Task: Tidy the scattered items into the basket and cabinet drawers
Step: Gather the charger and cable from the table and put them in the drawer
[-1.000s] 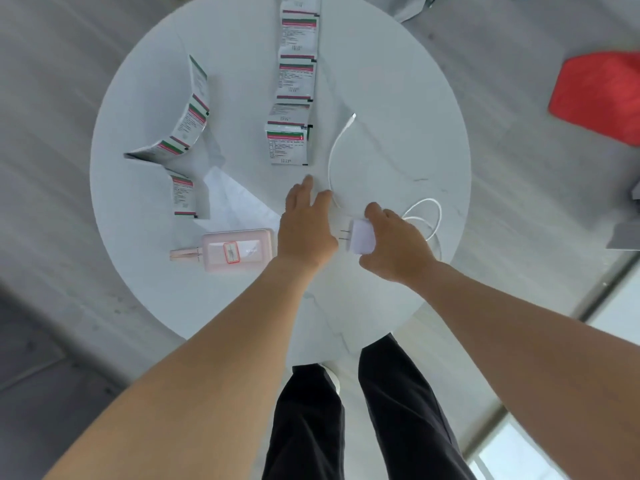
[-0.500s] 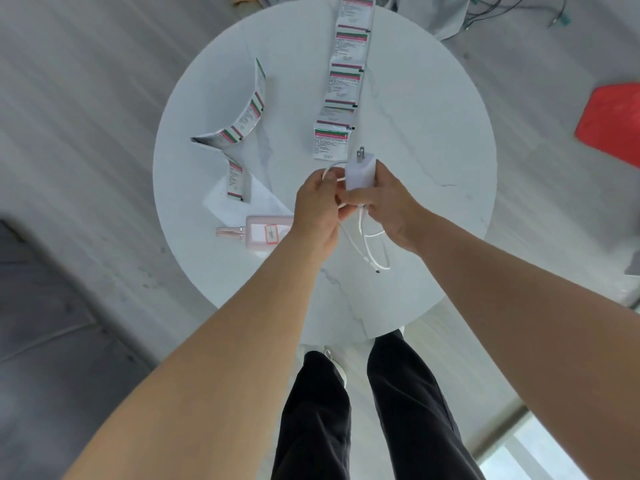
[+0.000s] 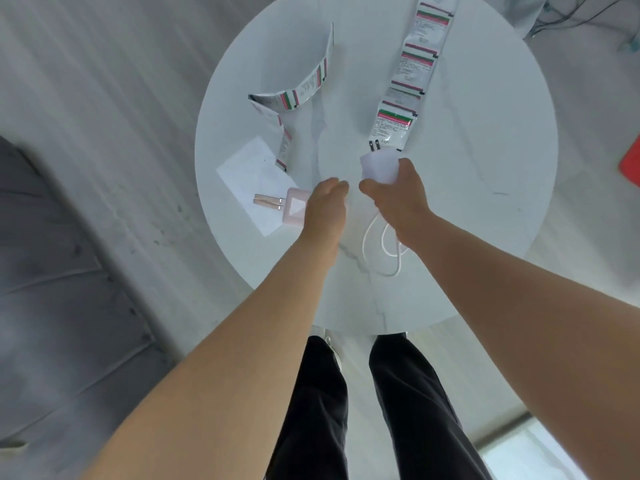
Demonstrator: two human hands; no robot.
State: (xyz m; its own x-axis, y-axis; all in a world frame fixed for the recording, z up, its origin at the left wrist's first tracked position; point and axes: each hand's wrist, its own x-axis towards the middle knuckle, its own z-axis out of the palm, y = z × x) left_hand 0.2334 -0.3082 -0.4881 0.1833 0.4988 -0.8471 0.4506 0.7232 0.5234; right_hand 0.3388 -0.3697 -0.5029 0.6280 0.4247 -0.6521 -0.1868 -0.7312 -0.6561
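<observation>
So I see the right hand curled round the white charger, held up over the round table, w/ its cable looping down under the wrist. Left hand is blurry; can't tell if it holds anything, and it hides part of the pink bottle. Two packet strips lie farther back, one cut off at the top.

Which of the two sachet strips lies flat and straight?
The right strip, flat beyond the charger. The left strip is bent, partly standing on edge.
</observation>
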